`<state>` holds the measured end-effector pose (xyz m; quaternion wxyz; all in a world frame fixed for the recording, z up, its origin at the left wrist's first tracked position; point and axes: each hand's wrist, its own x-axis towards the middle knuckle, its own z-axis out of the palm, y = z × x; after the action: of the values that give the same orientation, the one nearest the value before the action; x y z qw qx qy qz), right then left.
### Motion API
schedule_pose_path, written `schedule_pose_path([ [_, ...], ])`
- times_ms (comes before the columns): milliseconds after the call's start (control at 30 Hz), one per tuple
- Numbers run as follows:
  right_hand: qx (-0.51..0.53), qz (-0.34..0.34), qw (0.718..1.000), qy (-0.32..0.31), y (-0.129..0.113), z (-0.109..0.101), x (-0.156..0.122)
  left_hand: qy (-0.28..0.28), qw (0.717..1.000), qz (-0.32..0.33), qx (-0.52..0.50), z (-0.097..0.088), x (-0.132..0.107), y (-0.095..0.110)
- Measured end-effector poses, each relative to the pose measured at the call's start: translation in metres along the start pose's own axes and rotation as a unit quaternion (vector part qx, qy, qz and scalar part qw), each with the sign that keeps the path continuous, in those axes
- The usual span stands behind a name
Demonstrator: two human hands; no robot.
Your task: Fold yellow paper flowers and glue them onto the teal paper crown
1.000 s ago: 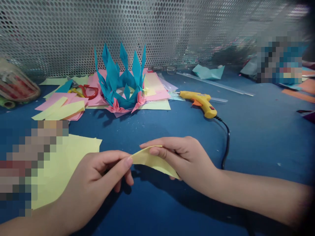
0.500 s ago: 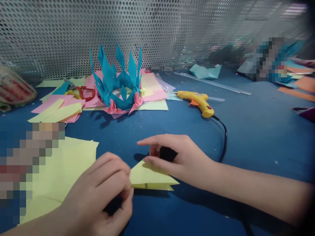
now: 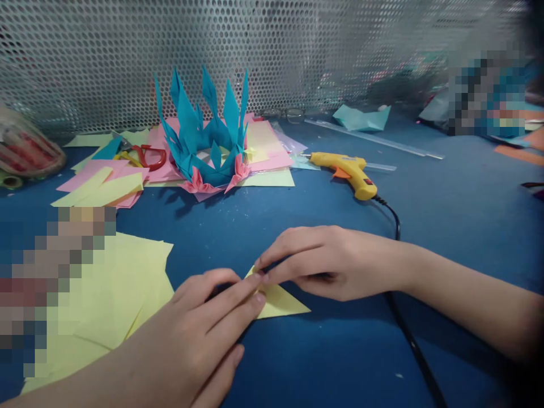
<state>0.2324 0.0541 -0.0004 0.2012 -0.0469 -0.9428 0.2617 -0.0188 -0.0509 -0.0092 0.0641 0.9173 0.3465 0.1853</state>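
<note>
A small folded piece of yellow paper, triangular in outline, lies on the blue table in front of me. My left hand rests over its left part, fingers stretched out and fingertips pressing on the paper. From the right, my right hand reaches in with bent fingers, and its fingertips close on the paper's upper corner beside my left fingertips. Both hands hide much of the folds. Larger yellow sheets lie under and beside my left forearm.
Behind stands a blue paper crown with pink pieces on its base, among loose coloured sheets. Red-handled scissors lie left of it. A yellow glue gun sits at right, its black cord running under my right forearm. Clear glue sticks lie behind.
My left hand has gone from curled at the paper's left edge to stretched flat on it. My right fingers have come down onto the upper corner. The paper now lies flatter.
</note>
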Motion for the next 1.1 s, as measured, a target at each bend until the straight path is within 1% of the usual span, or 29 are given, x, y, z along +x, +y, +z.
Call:
schedule_pose_path([
  [100,-0.021,-0.02,0.999,-0.013,-0.003,-0.001,0.0,-0.029,0.999,-0.041,-0.02,-0.005,0.0,0.0],
  [167,-0.017,-0.006,1.0,-0.021,-0.006,-0.001,0.0,-0.044,0.998,-0.051,-0.022,-0.008,0.001,-0.001],
  [300,0.022,0.032,0.999,-0.024,-0.005,-0.002,0.001,-0.061,0.998,-0.028,-0.01,-0.011,0.0,-0.005],
  [400,0.059,0.026,0.998,-0.013,0.001,-0.002,0.001,-0.1,0.994,0.002,0.033,-0.013,0.001,-0.007],
  [500,0.091,0.029,0.995,-0.014,0.006,-0.001,0.001,-0.126,0.988,0.028,0.081,-0.016,0.002,-0.01],
  [567,0.098,0.038,0.994,-0.019,0.006,0.0,0.0,-0.138,0.986,0.037,0.083,-0.018,0.002,-0.013],
  [633,0.076,0.024,0.997,-0.004,0.005,0.002,0.0,-0.147,0.986,0.046,0.065,-0.02,0.002,-0.017],
  [767,-0.023,-0.059,0.997,0.039,0.001,0.008,0.001,-0.13,0.989,0.056,0.037,-0.021,0.0,-0.022],
  [833,-0.037,-0.07,0.996,0.039,-0.001,0.01,0.002,-0.125,0.99,0.057,0.044,-0.02,-0.001,-0.023],
  [933,0.001,-0.045,0.998,0.032,-0.003,0.01,0.004,-0.123,0.989,0.056,0.058,-0.018,-0.004,-0.023],
  [1000,0.043,-0.023,0.998,0.032,-0.004,0.009,0.004,-0.112,0.991,0.048,0.058,-0.016,-0.005,-0.022],
  [1100,0.12,0.017,0.992,0.025,-0.004,0.008,0.005,-0.116,0.991,0.046,0.053,-0.015,-0.006,-0.023],
])
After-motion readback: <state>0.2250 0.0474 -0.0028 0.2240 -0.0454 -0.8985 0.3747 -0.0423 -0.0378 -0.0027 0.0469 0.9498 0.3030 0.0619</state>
